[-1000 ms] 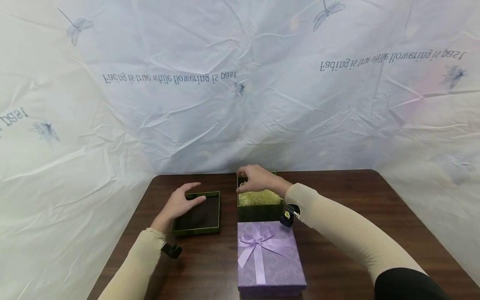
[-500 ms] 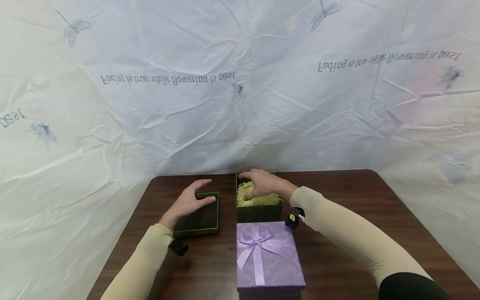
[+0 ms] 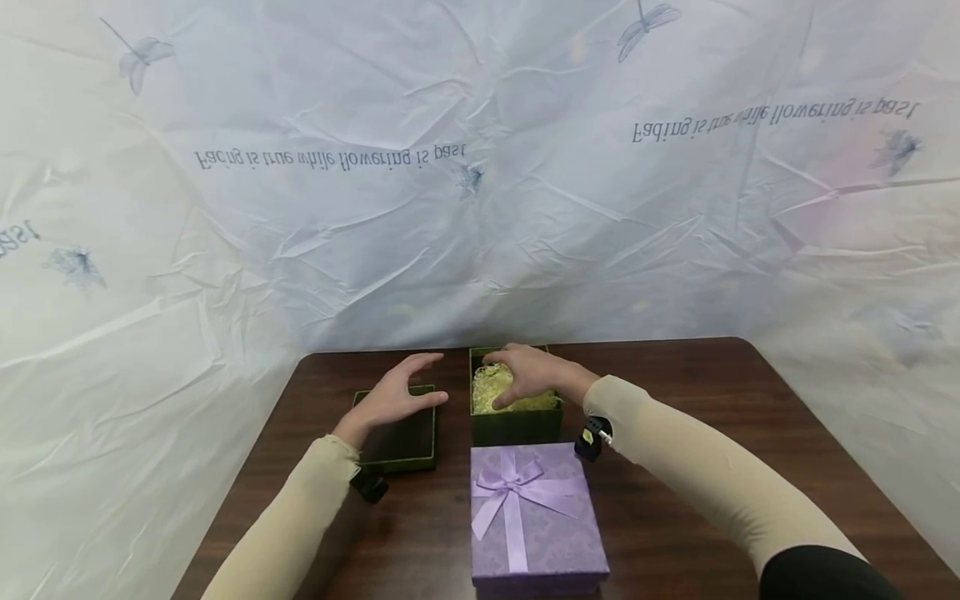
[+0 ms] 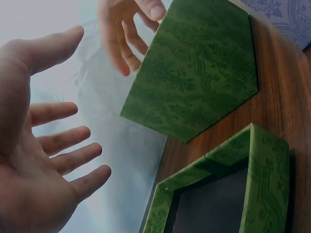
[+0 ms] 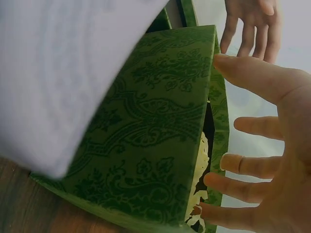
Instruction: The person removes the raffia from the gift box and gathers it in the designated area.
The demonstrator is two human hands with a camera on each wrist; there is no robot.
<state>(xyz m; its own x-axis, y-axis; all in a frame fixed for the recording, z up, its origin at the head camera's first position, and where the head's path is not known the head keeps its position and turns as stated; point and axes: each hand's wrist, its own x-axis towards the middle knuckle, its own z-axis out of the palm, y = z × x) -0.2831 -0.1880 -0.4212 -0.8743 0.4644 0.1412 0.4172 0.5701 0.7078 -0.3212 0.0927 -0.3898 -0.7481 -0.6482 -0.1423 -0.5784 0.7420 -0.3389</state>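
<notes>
While the right hand (image 3: 527, 371) spreads relaxed over the filler (image 3: 490, 387) in the green box (image 3: 516, 429), grasping nothing, and the left hand (image 3: 392, 400) hangs empty above the lid (image 3: 412, 435), fingers apart, a light, flat press would likely keep the filler from spilling

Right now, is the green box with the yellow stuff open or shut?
Open: yellow shredded filling shows through the uncovered top of the green box, beside the right hand.
</notes>
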